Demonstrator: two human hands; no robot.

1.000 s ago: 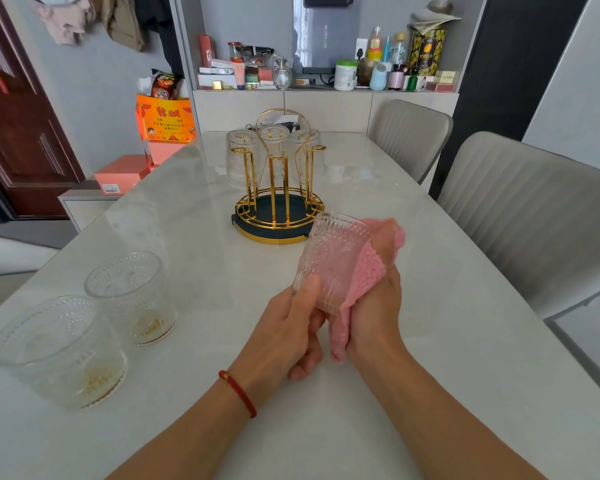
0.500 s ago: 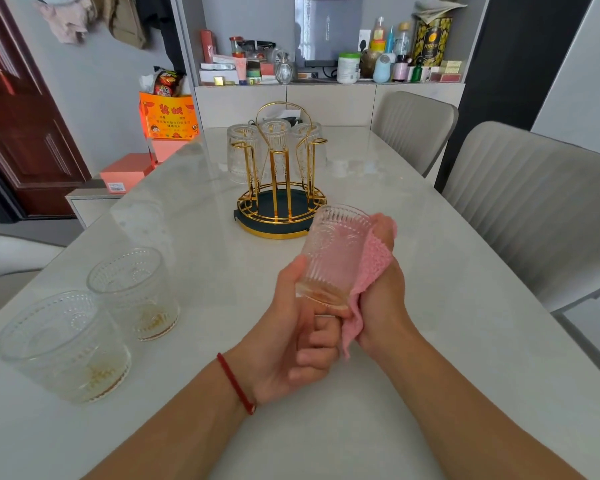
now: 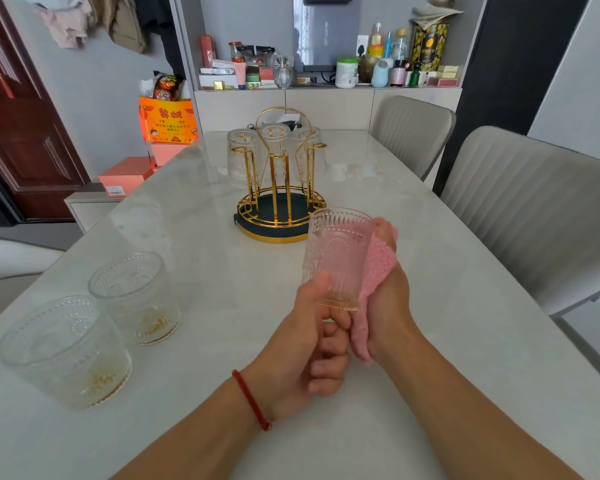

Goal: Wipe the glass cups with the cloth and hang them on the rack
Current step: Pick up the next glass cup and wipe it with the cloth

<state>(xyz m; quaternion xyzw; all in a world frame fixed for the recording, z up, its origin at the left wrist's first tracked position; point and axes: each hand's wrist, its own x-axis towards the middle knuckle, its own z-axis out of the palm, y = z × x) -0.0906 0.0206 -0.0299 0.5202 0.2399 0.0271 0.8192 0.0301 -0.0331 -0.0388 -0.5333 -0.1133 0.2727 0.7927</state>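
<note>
Above the near middle of the pale table (image 3: pixel 430 341), both hands meet around one ribbed glass cup (image 3: pixel 336 254), held upright and off the surface, mouth up.

Left hand (image 3: pixel 305 344): thumb lies against the cup's near wall low down, close to the base; index finger curls under the base; the other fingers are curled below it, not on the glass. Grip is a pinch at the bottom of the cup. Red cord bracelet (image 3: pixel 252 403) on that wrist.

Right hand (image 3: pixel 388 299): holds a pink cloth (image 3: pixel 378 265) pressed to the cup's right side. Cloth sits between palm and glass and hangs down past the base beside the left fingers. Right thumb tip shows above the cloth, near the rim. Remaining right fingers are hidden behind the cup; cannot tell how far they wrap.

Gold wire rack (image 3: pixel 281 202) on a dark round base stands just beyond the held cup, centre of table. Three clear cups (image 3: pixel 241 161) hang inverted on its far pegs; the near pegs are bare.

Two more cups (image 3: pixel 136 296) stand upright at the left of the table, near each other, well apart from the hands; both show yellowish residue at the bottom.

Grey chairs (image 3: pixel 520 209) along the right side.
</note>
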